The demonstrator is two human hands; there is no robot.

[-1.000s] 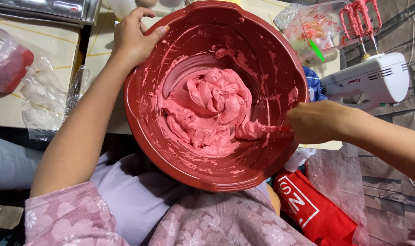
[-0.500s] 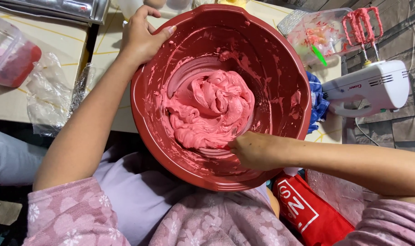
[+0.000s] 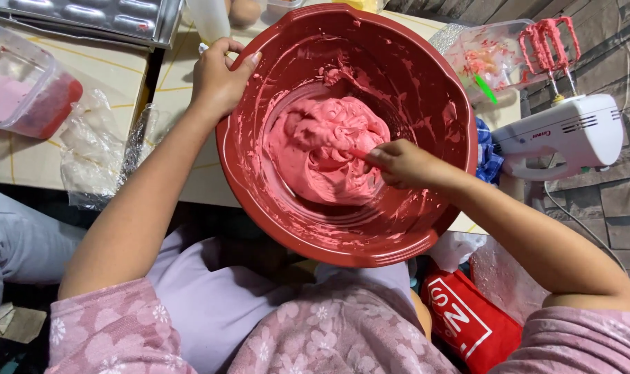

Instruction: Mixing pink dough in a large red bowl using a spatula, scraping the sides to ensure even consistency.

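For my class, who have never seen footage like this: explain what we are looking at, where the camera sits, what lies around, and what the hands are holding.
The camera is worn on a person's head and looks straight down at their own two bare hands; there is no machine. The left hand grips the rim of a large round red plastic bowl, which seems to rest partly on the lap. The right hand is inside the bowl, holding a thin utensil pushed into a thick pink creamy mixture; what kind of utensil cannot be told. On the right lies a white electric hand mixer with pink-coated beaters. On the pale table to the left stand a clear plastic container with pink contents and crumpled clear plastic bags. A red packet lies below.
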